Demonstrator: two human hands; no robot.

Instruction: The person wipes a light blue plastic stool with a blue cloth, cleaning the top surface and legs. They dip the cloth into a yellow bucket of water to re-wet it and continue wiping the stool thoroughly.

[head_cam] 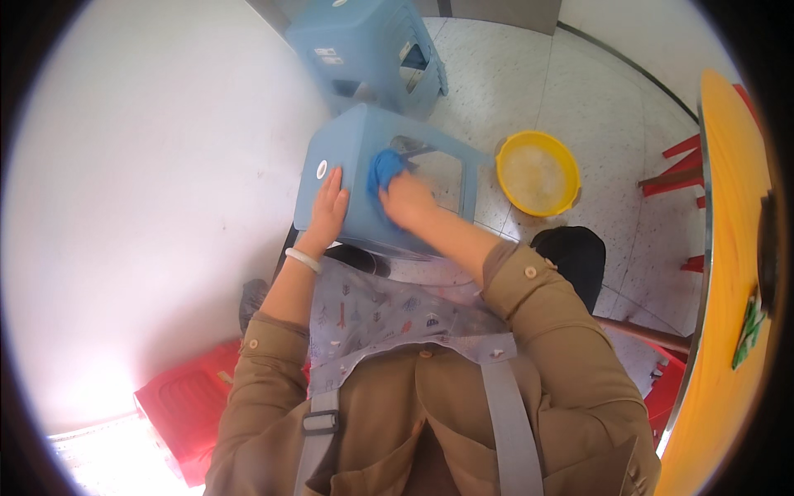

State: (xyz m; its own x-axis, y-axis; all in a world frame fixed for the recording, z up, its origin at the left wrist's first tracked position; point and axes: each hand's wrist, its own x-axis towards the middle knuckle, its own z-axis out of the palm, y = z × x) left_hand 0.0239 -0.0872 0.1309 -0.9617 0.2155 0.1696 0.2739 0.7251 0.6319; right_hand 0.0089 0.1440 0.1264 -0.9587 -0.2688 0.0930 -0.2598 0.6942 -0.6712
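Note:
A light blue plastic stool (366, 139) lies tipped on its side before me, its seat turned to the left. My left hand (329, 209) rests on the seat with the fingers stretched out, just below the pale oval hole. In my right hand (408, 199) is a bunched blue cloth (386, 170), pressed against the side of the stool beside the cut-out opening. The fingers under the cloth are partly hidden.
Another blue stool (360, 43) stands beyond mine. A yellow basin (538, 173) of cloudy, foamy water sits on the tiled floor to the right. The yellow tabletop (726, 260) runs along the right edge. Behind on the left is a red stool (192, 397) by the white wall (155, 186).

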